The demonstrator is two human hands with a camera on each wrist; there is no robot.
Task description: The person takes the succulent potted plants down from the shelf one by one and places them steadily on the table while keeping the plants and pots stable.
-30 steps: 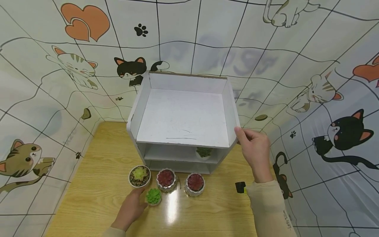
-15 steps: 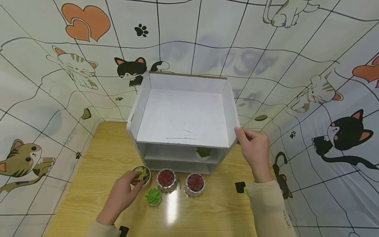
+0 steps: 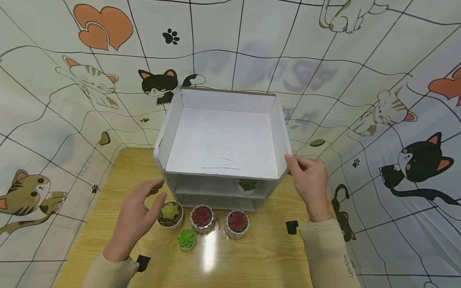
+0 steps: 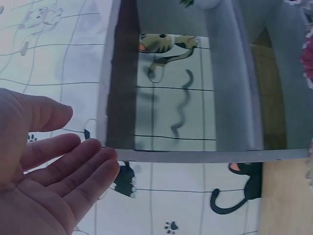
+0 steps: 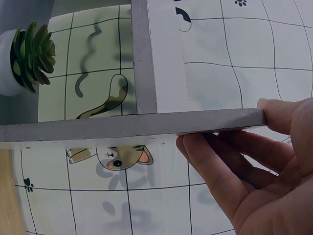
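Observation:
A white shelf unit [image 3: 223, 140] with a tray-like top stands on the table. My right hand [image 3: 310, 182] pinches the edge of its right side panel; in the right wrist view the thumb lies on one face of the panel [image 5: 210, 122] and the fingers on the other. Free of any object, my left hand [image 3: 133, 220] hovers by the unit's left side with its fingers extended. In the left wrist view, the fingertips are close to the left panel's edge; contact cannot be told. A dark green potted succulent [image 3: 248, 185] sits on the middle level, toward the right.
In front of the unit stand a yellow-green potted succulent [image 3: 170, 214], two dark red potted succulents [image 3: 202, 218] and a small bright green one [image 3: 187, 239]. Cat-patterned sheeting [image 3: 230, 36] surrounds the wooden table [image 3: 252, 264] at the back and sides.
My left hand has moved from beside the small green succulent, over the yellow-green one, up and left toward the unit's left side. The right hand keeps its hold; the pots stay put.

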